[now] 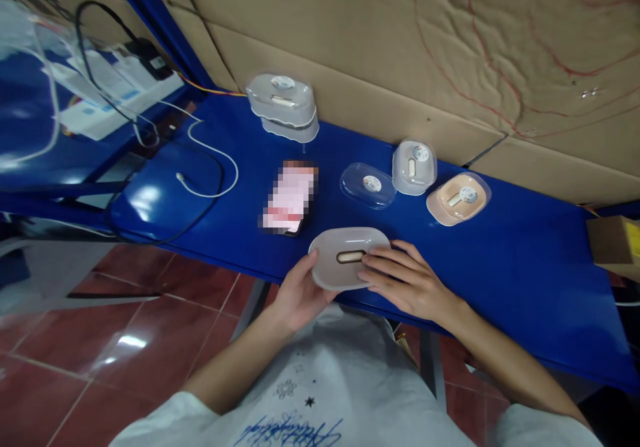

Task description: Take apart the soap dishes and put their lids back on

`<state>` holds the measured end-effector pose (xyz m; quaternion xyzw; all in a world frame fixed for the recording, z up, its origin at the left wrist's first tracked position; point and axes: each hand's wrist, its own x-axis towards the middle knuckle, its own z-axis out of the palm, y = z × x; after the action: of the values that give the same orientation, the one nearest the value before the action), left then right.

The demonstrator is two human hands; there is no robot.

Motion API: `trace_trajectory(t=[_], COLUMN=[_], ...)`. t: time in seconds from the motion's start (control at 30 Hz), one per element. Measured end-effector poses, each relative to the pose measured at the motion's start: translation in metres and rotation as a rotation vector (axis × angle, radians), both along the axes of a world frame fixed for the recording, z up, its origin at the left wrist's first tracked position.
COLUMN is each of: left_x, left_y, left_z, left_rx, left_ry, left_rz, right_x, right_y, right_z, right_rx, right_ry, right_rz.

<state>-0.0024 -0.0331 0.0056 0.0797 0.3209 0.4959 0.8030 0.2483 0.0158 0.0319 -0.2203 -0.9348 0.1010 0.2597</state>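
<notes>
My left hand [300,297] is closed round the left end of a pale grey oval plastic box [327,270], thumb on its rim and fingers underneath. In the middle of its top, a dark-edged slot holds a small cream bar [349,257]. My right hand [407,277] grips the right end of the box, its fingertips over the top and touching near the slot. That hand's thumb is hidden. Just beyond the box lies a clear plastic lid [357,185] with a round sticker. A phone [290,197] with a blurred screen rests left of the lid.
Along the back of the blue table [525,280] stand stacked grey boxes [287,120], another grey box [411,167] and a peach box [445,210], all with clear lids. A white cable [235,173] and power strip [120,103] are at left. A cardboard box [607,243] sits far right.
</notes>
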Motion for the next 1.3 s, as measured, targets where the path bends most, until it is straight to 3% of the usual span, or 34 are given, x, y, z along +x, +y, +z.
trace_trajectory(t=[0.13, 0.23, 0.33, 0.47, 0.6, 0.7, 0.8, 0.9, 1.0, 1.3], left_x=[0.001, -0.005, -0.013, -0.018, -0.015, -0.010, -0.004, 0.001, 0.003, 0.005], left_y=[0.004, 0.004, 0.002, -0.005, -0.010, -0.007, 0.002, 0.013, 0.020, 0.026], left_z=[0.002, 0.003, 0.003, 0.000, -0.005, -0.004, 0.000, 0.003, 0.003, -0.012], left_rx=[-0.042, -0.075, -0.095, -0.109, -0.169, -0.222, -0.212, -0.135, -0.072, -0.018], left_ry=[0.021, 0.036, 0.050, 0.052, 0.026, -0.027, -0.086, -0.116, -0.113, -0.091], left_rz=[0.044, 0.052, 0.067, 0.034, -0.004, -0.060, -0.109, -0.148, -0.149, -0.076], right_x=[0.000, 0.000, -0.003, -0.008, -0.006, 0.002, 0.011, 0.014, 0.011, 0.001], right_y=[0.000, 0.016, 0.047, 0.083, 0.084, 0.072, 0.056, 0.040, 0.028, 0.025], right_z=[-0.004, -0.006, -0.009, -0.020, -0.028, -0.019, 0.000, 0.015, 0.018, 0.006], right_rx=[0.016, -0.074, -0.155, -0.126, -0.084, -0.209, -0.388, -0.446, -0.359, -0.134], right_ry=[-0.077, -0.034, 0.003, -0.129, -0.098, 0.009, 0.142, 0.105, 0.028, 0.014], right_rz=[0.040, 0.077, -0.092, -0.363, -0.451, -0.480, -0.395, -0.154, -0.016, 0.007])
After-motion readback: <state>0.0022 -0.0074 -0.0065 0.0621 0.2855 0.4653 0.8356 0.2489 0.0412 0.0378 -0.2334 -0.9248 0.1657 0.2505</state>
